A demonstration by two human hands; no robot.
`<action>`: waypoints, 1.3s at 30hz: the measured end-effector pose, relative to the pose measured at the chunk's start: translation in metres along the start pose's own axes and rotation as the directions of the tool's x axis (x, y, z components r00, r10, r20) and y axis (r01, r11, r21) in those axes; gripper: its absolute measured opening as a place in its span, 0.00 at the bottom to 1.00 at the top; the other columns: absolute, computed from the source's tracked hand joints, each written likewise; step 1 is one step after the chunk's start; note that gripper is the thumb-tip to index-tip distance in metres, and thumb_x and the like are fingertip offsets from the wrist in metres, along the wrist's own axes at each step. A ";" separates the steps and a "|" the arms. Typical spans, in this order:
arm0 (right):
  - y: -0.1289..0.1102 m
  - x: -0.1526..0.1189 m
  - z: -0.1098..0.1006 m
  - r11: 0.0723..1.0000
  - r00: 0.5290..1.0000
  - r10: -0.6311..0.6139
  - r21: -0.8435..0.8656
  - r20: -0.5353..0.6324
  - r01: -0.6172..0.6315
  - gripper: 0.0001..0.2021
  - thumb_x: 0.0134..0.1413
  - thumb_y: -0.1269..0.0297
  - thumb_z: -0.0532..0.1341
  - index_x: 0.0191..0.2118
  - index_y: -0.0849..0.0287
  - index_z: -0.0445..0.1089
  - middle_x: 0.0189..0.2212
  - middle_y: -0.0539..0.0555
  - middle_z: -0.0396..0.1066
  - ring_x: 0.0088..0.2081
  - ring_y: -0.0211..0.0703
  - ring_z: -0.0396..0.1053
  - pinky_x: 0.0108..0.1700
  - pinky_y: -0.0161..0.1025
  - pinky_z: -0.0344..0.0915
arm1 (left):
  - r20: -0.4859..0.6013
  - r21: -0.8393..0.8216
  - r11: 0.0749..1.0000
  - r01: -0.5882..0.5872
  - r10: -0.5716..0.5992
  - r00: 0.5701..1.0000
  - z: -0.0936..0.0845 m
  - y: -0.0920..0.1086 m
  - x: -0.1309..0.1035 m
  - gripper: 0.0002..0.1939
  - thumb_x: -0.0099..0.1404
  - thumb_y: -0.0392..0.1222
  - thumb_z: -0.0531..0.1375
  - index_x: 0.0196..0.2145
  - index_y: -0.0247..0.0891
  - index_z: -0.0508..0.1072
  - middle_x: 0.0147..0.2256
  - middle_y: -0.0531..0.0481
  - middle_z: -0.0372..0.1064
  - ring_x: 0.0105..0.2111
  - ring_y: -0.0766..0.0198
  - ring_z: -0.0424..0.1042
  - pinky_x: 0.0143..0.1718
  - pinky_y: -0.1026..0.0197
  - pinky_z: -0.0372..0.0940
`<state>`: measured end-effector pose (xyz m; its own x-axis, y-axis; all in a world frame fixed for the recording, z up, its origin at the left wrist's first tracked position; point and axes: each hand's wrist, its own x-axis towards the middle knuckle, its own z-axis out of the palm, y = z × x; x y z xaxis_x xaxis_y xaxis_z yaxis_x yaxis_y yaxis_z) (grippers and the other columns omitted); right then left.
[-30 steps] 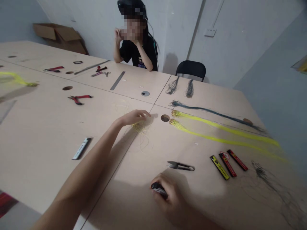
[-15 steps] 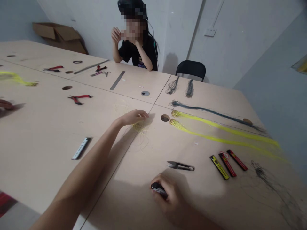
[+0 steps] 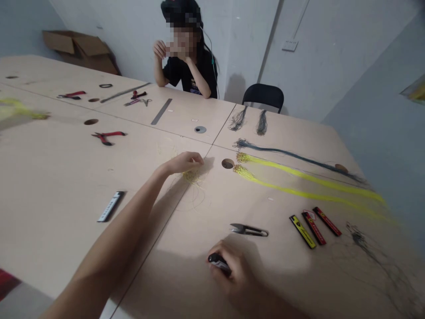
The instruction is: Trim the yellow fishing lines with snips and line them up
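My left hand (image 3: pixel 185 162) is stretched forward over a loose tangle of pale yellow thread (image 3: pixel 191 177). Its fingers are bent and close together, and whatever lies between the fingertips is hidden. Near the front edge, my right hand (image 3: pixel 234 270) is wrapped round a black piece with a pale printed side, seemingly a lighter (image 3: pixel 219 262). Just beyond it lie thread snips (image 3: pixel 249 230). Farther right are a yellow flat lighter-like case (image 3: pixel 302 231) and two red ones (image 3: pixel 314 228).
Two bright yellow thread bundles (image 3: pixel 299 176) and a dark one (image 3: pixel 292 155) stretch across the right side. Red-handled pliers (image 3: pixel 108 136) and a white case (image 3: pixel 111 206) lie left. A round hole (image 3: pixel 228 164) opens in the table. Across sits a person (image 3: pixel 189 66) with raised hands.
Another hand at the far left edge has left view, and the yellow bundle there is now blurred. My left fingers look slightly more bent; my right hand keeps its grip.
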<state>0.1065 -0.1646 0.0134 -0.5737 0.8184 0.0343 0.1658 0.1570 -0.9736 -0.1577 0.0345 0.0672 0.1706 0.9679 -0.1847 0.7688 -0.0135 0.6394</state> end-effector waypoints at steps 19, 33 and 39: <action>-0.051 0.074 -0.036 0.995 0.937 0.020 0.096 -0.350 0.014 0.07 0.51 0.60 0.62 0.33 0.57 0.68 0.27 0.49 0.67 0.28 0.38 0.64 0.30 0.34 0.62 | -0.056 -0.106 0.974 -0.199 0.194 0.979 -0.024 0.007 -0.009 0.17 0.59 0.55 0.61 0.35 0.38 0.78 0.42 0.47 0.77 0.46 0.56 0.73 0.51 0.54 0.63; -0.030 0.195 -0.036 0.977 0.867 0.088 -0.126 -0.490 -0.170 0.09 0.45 0.59 0.62 0.23 0.58 0.67 0.19 0.47 0.64 0.26 0.39 0.63 0.29 0.34 0.56 | 0.041 -0.184 0.942 -0.279 0.291 0.956 -0.019 0.019 -0.015 0.12 0.58 0.46 0.60 0.34 0.36 0.77 0.34 0.47 0.78 0.37 0.60 0.75 0.42 0.59 0.67; -0.034 0.194 -0.038 0.969 0.860 0.065 -0.173 -0.507 -0.175 0.10 0.45 0.57 0.61 0.22 0.58 0.66 0.18 0.45 0.59 0.26 0.39 0.60 0.28 0.33 0.52 | 0.021 -0.187 0.944 -0.272 0.280 0.960 -0.017 0.020 -0.015 0.12 0.55 0.46 0.61 0.33 0.35 0.77 0.34 0.46 0.79 0.36 0.60 0.75 0.40 0.60 0.67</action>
<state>0.0200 0.0094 0.0614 -0.0761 0.9938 0.0808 0.4001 0.1047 -0.9105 -0.1550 0.0243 0.0956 0.3921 0.9198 -0.0138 0.5638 -0.2284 0.7937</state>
